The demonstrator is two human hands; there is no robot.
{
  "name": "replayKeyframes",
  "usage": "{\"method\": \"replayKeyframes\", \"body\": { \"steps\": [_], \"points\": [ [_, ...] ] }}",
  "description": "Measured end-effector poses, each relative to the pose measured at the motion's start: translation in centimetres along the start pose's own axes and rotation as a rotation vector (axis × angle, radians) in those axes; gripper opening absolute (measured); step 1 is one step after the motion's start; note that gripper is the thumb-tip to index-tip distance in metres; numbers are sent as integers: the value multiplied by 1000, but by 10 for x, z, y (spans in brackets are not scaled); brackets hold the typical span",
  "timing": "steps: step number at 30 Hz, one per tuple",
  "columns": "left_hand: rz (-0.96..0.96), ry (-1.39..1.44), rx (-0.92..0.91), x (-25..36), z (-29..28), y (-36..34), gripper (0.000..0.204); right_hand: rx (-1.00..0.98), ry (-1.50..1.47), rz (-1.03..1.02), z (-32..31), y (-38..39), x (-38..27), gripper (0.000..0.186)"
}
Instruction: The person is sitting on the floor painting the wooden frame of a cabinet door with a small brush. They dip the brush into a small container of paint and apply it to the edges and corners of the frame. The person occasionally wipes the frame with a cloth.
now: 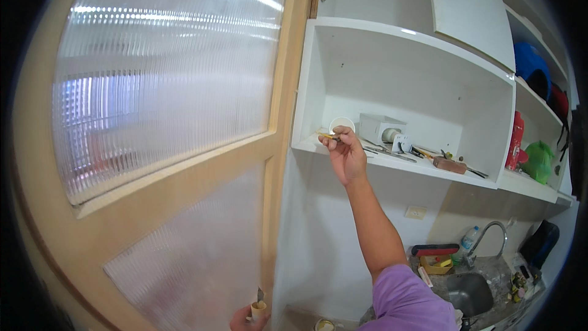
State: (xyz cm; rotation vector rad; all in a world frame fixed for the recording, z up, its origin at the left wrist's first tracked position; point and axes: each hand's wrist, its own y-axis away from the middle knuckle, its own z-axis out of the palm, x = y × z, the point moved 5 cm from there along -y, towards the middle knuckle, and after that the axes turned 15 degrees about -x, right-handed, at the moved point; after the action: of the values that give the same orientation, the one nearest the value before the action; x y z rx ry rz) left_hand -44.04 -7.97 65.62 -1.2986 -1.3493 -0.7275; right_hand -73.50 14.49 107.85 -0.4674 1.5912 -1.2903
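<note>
My right hand [348, 158] is raised to the open white wall shelf [401, 95], at its front left edge. Its fingers are closed on a thin yellow stick-like thing [329, 137], dark at one end; its exact kind is too small to make out. Behind the fingers is a round white piece [342, 124]. Low at the picture's edge, my left hand [240, 320] is wrapped round a cream-coloured roll [258, 310]. A grey putty-knife-like blade [261, 295] sticks up from it. Part of that hand is cut off by the frame.
A wooden door with ribbed panes [171, 73] fills the left. On the shelf are a white box [373, 127], several hand tools and a brown block [449, 165]. Below right are a sink [470, 294], a curved faucet [495, 227] and a bottle [469, 239]. A cabinet door [471, 12] hangs above.
</note>
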Motion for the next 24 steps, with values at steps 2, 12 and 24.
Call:
{"method": "replayKeyframes", "body": {
  "steps": [2,12,24],
  "points": [
    [-43,105,-11,5,-1,7,52,3,-4,5,-2,1,0,22],
    [-6,-48,-20,17,-3,25,48,-51,-25,-19,-4,3,2,22],
    [-154,-86,136,57,80,52,42,-208,98,135,-3,6,0,24]
  ]
}}
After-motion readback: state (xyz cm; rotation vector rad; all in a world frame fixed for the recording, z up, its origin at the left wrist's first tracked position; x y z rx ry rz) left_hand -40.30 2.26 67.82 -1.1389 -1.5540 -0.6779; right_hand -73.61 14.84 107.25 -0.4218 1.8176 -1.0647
